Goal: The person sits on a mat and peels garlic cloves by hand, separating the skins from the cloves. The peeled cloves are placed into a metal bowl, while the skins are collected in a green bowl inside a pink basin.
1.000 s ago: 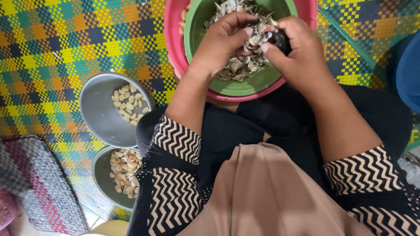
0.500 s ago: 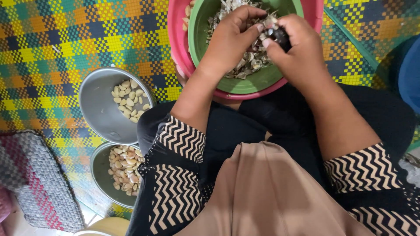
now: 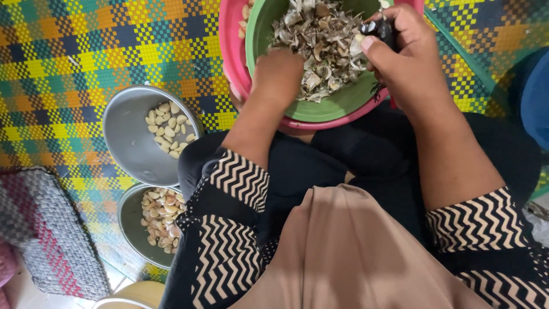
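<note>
Far left there's a grey woven rug [image 3: 40, 229] on the plaid mat [image 3: 86, 51]; next come two metal bowls, the upper metal bowl [image 3: 128, 143] with peeled garlic cloves [image 3: 170, 129], the lower metal bowl [image 3: 132, 226] with unpeeled ones [image 3: 162, 220]; the left hand [image 3: 277, 77] is dug into garlic skins [image 3: 320, 40] in the green bowl [image 3: 337, 103] nested in a pink basin [image 3: 231, 46], can't tell its grip; the right hand [image 3: 406, 54] is closed around a dark-handled knife [image 3: 380, 28] at the bowl's right rim.
</note>
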